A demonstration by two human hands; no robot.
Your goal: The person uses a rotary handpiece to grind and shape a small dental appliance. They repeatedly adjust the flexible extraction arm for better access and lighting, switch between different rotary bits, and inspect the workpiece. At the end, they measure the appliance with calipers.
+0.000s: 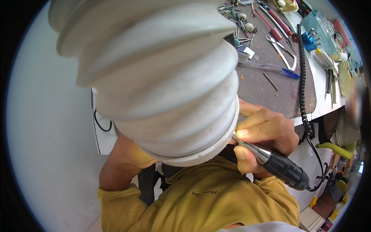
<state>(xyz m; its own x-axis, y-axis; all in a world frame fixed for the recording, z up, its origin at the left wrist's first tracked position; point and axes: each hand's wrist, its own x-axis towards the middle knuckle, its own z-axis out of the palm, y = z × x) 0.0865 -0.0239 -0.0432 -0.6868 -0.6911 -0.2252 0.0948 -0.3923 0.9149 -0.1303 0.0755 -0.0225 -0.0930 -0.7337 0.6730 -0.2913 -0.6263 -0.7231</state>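
A wide white ribbed hose (162, 77) fills the middle of the head view and covers most of the work spot. My right hand (268, 127) pinches a black and silver rotary handpiece (288, 170) near its metal nose, thumb and fingers closed round it. The handpiece's tip points left and disappears behind the hose's rim. Of my left hand (141, 154) only the wrist side shows, under the hose on the left. Its fingers, and anything they hold, are hidden.
On the grey mat (251, 87) lie a toothbrush (270, 69), metal calipers (282, 52), a thin bur (270, 81) and several mounted grinding bits (241, 25). A coiled black cord (302, 77) runs along the right edge. Beyond stands a teal basket (319, 33).
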